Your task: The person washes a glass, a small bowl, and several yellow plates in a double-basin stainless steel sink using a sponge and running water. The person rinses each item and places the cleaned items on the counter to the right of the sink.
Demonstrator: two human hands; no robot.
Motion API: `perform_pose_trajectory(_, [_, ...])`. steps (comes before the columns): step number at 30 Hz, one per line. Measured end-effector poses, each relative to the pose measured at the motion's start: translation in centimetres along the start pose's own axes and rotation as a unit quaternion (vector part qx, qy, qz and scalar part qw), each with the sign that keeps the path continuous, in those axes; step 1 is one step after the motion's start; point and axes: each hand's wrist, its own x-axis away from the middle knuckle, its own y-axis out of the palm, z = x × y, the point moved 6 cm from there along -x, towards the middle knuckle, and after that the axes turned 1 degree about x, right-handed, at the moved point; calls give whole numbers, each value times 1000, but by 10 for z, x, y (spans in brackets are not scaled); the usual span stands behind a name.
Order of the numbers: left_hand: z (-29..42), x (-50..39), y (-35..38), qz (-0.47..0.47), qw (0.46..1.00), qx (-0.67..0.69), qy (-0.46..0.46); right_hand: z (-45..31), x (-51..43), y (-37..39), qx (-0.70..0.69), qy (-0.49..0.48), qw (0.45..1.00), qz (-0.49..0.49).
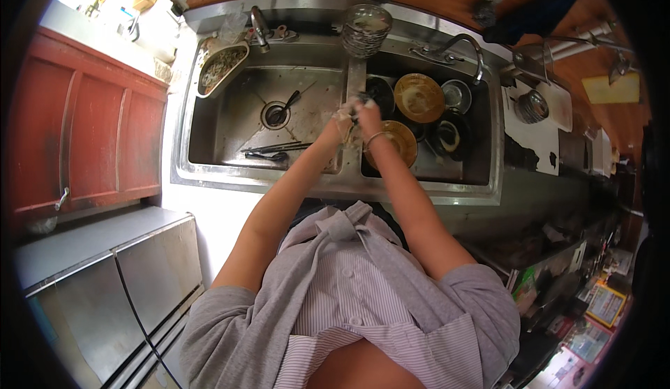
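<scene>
My left hand [343,121] and my right hand [369,115] meet above the divider [357,74] of a steel double sink. Both are blurred. Something pale and something dark show around the fingers, too smeared to name or to tell which hand has them. Just right of the hands, the right basin holds two amber bowls [419,97], a clear glass bowl [456,95] and dark dishes [450,136]. In the left basin a black spoon [291,101] rests in the drain [275,115], and dark chopsticks [277,148] lie near its front wall beside another black utensil [267,156].
A stack of glass bowls [366,30] stands behind the divider. Faucets rise at the back left [259,27] and back right [466,48]. A strainer of food scraps [224,69] sits in the left corner. More stacked bowls [532,107] are on the right counter.
</scene>
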Motion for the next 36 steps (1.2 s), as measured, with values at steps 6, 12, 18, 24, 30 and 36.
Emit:
perform_pose_trajectory(6, [-48,42,-29,18,890,441,-114,61,-57,-41,-310,304,898,75])
perform_pose_trajectory(12, [-116,108,-123,62,682,725,-76,62,-64,-37,-158,212,964,43])
perform_pose_trajectory(18, [-178,145,-177,134,569,811,-29,-21,-13,48,450,-235,855,107])
perform_pose_trajectory(24, [-206,143,-190,121,564,817,2,52,-40,243,472,-274,801,-245])
perform_pose_trajectory(30, [-217,149,-195,142,553,821,6,132,-63,269,822,-258,427,-274])
perform_pose_trajectory(36, [-223,141,-178,207,573,792,-44,118,-10,232,719,-266,583,-271])
